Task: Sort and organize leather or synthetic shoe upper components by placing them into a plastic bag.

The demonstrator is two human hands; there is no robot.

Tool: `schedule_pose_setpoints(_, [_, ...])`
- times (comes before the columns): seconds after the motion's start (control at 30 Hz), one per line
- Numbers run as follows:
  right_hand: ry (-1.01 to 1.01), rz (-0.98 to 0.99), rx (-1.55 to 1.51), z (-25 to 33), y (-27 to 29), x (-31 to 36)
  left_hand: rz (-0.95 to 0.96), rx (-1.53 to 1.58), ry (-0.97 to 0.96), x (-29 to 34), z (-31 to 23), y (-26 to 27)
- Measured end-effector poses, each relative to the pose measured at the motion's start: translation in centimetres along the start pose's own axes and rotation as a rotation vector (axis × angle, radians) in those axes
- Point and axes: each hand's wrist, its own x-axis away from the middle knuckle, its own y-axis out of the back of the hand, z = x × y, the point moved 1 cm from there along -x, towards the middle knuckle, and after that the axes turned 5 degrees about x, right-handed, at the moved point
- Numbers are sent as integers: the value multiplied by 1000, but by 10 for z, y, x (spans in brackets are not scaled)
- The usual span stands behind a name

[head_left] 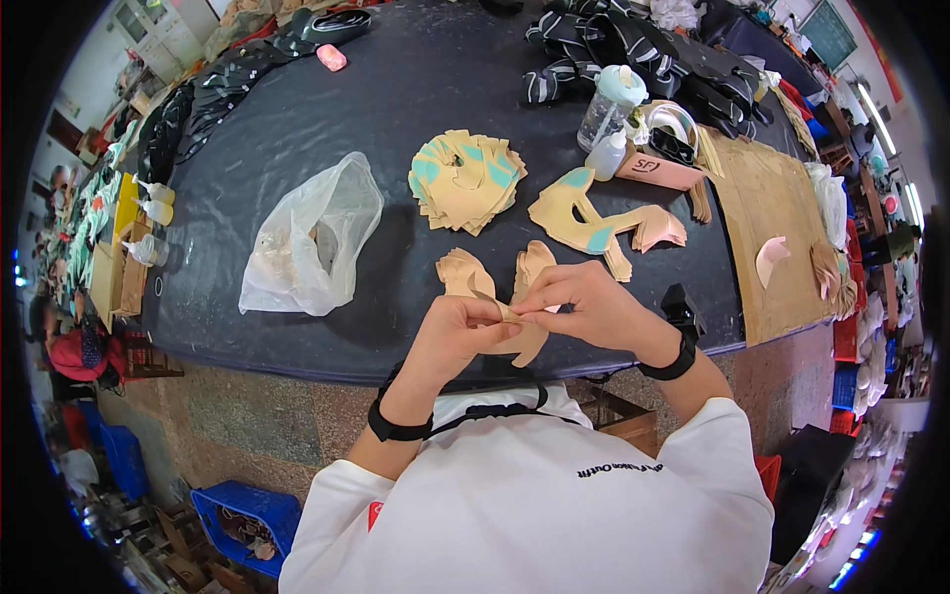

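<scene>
A head-worn fisheye, the left of a pair, looks steeply down from above the near edge of the bench [416,99], its top toward the far edge. The left hand [451,337] and right hand [599,309] lie close below, mid-view; the white shirt [534,495] fills the lower middle.

Your bench [396,109] is all dark, slightly shiny top. You've got a see-through plastic bag [332,247] left of centre, a teal-patched beige pile [468,188] mid-frame, fanned beige pieces [461,269] just below, a lidded bottle [612,109] and pinkish box [660,170] upper right, black strappy stuff [594,45] above those, plus a brown sheet [777,188] far right.
</scene>
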Motion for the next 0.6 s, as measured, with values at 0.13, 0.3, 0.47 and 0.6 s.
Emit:
schedule_pose_setpoints(0.13, [8, 47, 55, 0, 0, -2, 11, -1, -14, -2, 7, 3])
schedule_pose_setpoints(0.3, [11, -40, 75, -1, -5, -3, 11, -69, -26, -2, -1, -1])
schedule_pose_setpoints(0.47, [34, -146, 151, 1, -11, 0, -6, 56, -44, -3, 0, -2])
schedule_pose_setpoints(0.6, [34, -224, 88, -3, -18, 4, -23, 91, -87, -5, 10, 0])
